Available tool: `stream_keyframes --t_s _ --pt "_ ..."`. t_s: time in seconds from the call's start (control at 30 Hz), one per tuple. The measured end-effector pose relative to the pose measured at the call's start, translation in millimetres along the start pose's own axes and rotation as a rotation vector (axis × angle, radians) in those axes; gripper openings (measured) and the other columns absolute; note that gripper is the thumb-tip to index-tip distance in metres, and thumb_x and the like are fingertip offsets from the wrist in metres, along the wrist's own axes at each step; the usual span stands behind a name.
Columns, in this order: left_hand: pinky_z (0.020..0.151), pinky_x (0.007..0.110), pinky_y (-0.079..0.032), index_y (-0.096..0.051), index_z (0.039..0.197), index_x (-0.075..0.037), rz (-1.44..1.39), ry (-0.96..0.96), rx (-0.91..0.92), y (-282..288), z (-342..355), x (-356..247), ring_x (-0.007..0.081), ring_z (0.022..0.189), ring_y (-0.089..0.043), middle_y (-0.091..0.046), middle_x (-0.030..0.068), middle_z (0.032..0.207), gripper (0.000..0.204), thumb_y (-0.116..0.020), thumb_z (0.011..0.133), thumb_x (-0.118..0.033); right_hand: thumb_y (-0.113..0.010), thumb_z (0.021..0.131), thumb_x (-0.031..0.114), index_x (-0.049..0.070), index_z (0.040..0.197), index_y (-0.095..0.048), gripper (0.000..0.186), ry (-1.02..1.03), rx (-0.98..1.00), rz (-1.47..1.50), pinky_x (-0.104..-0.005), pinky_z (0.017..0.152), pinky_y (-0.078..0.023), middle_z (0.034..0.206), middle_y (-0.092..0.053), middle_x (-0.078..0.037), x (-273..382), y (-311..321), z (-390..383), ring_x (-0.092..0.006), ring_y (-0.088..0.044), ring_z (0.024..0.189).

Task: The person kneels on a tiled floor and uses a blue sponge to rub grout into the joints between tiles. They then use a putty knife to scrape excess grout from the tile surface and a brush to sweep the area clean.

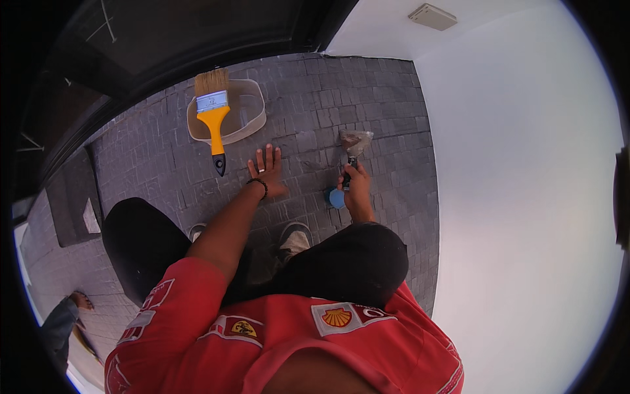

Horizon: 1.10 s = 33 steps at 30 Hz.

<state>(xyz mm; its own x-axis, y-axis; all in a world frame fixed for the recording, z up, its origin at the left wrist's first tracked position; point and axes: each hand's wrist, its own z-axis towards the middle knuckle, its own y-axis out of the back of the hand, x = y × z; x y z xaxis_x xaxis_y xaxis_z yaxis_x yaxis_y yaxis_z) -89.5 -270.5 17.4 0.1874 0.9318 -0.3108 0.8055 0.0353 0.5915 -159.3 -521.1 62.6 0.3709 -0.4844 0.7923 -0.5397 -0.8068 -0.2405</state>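
Note:
My left hand lies flat on the dark tiled floor with its fingers spread, holding nothing. In my right hand is a scraper, gripped by its black handle. The scraper's wide, stained metal blade points away from me, over the floor; I cannot tell if it touches the tiles. A round blue thing sits right beside my right hand, partly hidden, its kind unclear. Beyond my left hand, a wide paintbrush with a yellow handle and black tip rests across a pale plastic tub, bristles pointing away.
A smooth white wall rises along the right side. Dark framed glass borders the floor at the far left. A dark mat lies on the left. Another person's bare foot shows at the lower left. My shoe is below my hands.

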Motion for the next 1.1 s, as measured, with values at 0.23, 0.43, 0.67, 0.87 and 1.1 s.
stream_keyframes --t_s 0.23,0.43,0.67,0.87,1.1 --pt "0.118 0.064 0.006 0.014 0.16 -0.011 -0.067 -0.039 -0.108 -2.8 -15.0 1.3 0.041 0.15 0.025 0.025 0.0165 0.165 0.127 -0.073 0.076 -0.048 -0.059 0.089 0.005 0.004 0.11 -0.058 0.021 0.005 0.107 -0.129 -0.0309 0.048 -0.046 0.08 -0.057 -0.004 7.8 -14.0 -12.3 -0.0158 -0.06 0.062" --pt "0.124 0.05 -0.012 -0.031 0.155 -0.009 -0.095 -0.138 -0.533 -21.6 -25.5 22.6 0.0317 0.152 -0.014 -0.021 0.0131 0.164 0.081 -0.063 0.085 -0.035 -0.058 0.093 0.009 0.007 0.106 -0.056 0.013 -0.109 0.119 -0.116 -0.0317 0.048 -0.045 0.08 -0.058 -0.005 3.5 -17.1 -23.8 -0.0167 -0.059 0.062" --pt "0.123 0.048 -0.017 -0.039 0.15 -0.01 -0.075 -0.197 -0.683 -13.2 -19.2 44.6 0.0279 0.147 -0.025 -0.032 0.0097 0.156 0.073 -0.061 0.086 -0.039 -0.056 0.1 0.016 0.008 0.103 -0.055 0.009 -0.118 0.197 -0.097 -0.0318 0.049 -0.046 0.08 -0.059 -0.004 35.6 -66.9 15.9 -0.017 -0.059 0.062" --pt "0.123 0.049 -0.018 -0.038 0.151 -0.011 -0.008 -0.245 -0.642 -5.9 -13.3 54.6 0.0292 0.147 -0.026 -0.032 0.0108 0.156 0.072 -0.059 0.09 -0.043 -0.055 0.1 0.013 0.006 0.103 -0.054 0.007 -0.082 0.147 -0.042 -0.0288 0.051 -0.044 0.084 -0.058 -0.008 76.2 -126.4 97.5 -0.0162 -0.055 0.065" --pt "0.123 0.05 -0.019 -0.04 0.15 -0.011 -0.067 -0.284 -0.692 -10.8 -6.4 60.9 0.0293 0.145 -0.029 -0.035 0.01 0.155 0.069 -0.057 0.091 -0.043 -0.052 0.098 0.009 0.006 0.104 -0.049 0.007 -0.148 0.065 0.048 -0.0311 0.048 -0.036 0.084 -0.052 -0.009 74.5 -182.3 171.4 -0.0173 -0.049 0.062"
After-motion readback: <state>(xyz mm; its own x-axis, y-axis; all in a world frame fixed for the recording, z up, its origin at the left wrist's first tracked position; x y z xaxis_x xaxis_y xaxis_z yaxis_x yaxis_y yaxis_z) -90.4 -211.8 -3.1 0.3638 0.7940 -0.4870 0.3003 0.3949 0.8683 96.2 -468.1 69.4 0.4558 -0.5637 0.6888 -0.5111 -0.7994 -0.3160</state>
